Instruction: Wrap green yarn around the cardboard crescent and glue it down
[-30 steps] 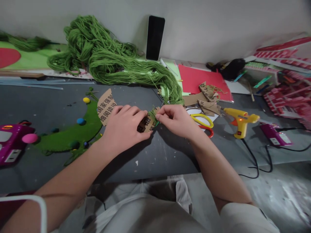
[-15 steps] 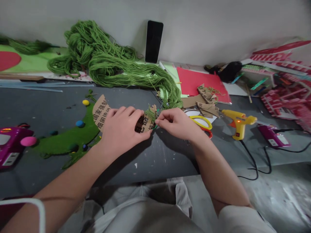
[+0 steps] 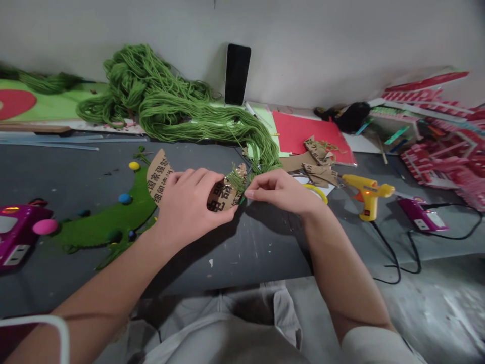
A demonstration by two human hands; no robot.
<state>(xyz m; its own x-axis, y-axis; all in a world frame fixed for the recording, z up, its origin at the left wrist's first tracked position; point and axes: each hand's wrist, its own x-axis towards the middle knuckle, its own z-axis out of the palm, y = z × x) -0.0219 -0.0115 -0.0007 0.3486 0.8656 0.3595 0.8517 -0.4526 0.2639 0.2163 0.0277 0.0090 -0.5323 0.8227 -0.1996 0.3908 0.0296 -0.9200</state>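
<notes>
My left hand [image 3: 189, 205] is closed around a curved piece of brown cardboard [image 3: 159, 174] with black printed characters, holding it just above the dark grey table [image 3: 246, 242]. My right hand [image 3: 278, 191] pinches a strand of green yarn [image 3: 237, 178] at the cardboard's right end, where several turns of yarn wrap it. The strand leads back to a big heap of green yarn [image 3: 170, 108] by the wall.
A green felt shape with coloured pompoms [image 3: 109, 217] lies left of the cardboard. Right of my hands are yellow-handled scissors [image 3: 318, 191], a yellow glue gun [image 3: 366, 194] with its cord, cardboard scraps [image 3: 318, 151] and red paper [image 3: 303, 129]. A dark phone [image 3: 237, 73] leans on the wall.
Both hands stay at the cardboard's right end; my right hand's fingers have shifted slightly along the yarn. The camera has tilted a little, so everything sits lower in view.
</notes>
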